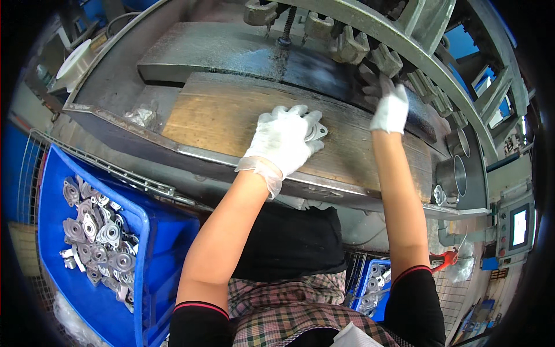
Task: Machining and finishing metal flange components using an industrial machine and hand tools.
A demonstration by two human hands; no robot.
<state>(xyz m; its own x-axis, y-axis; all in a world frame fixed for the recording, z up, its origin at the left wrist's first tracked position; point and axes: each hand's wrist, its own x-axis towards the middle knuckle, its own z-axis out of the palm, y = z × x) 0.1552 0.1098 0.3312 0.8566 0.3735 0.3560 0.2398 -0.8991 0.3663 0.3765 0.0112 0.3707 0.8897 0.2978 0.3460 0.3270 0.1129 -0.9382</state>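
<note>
My left hand [281, 139], in a white glove, lies over a small grey metal flange [317, 132] on the wooden board [214, 110]. Its fingers curl round the part, and one eared end with a hole sticks out on the right. Farther right, my right hand [391, 110], also gloved, reaches up toward the row of metal clamps [385, 60] on the machine. Its fingers are smeared and dark against the clamps, so what they hold, if anything, cannot be made out.
A big blue bin [147, 266] of metal flanges stands at the lower left, a smaller blue bin [378, 289] lower right. A curved metal frame [370, 23] arches overhead. Metal cups [451, 173] sit at the tray's right end. A control panel [518, 225] is far right.
</note>
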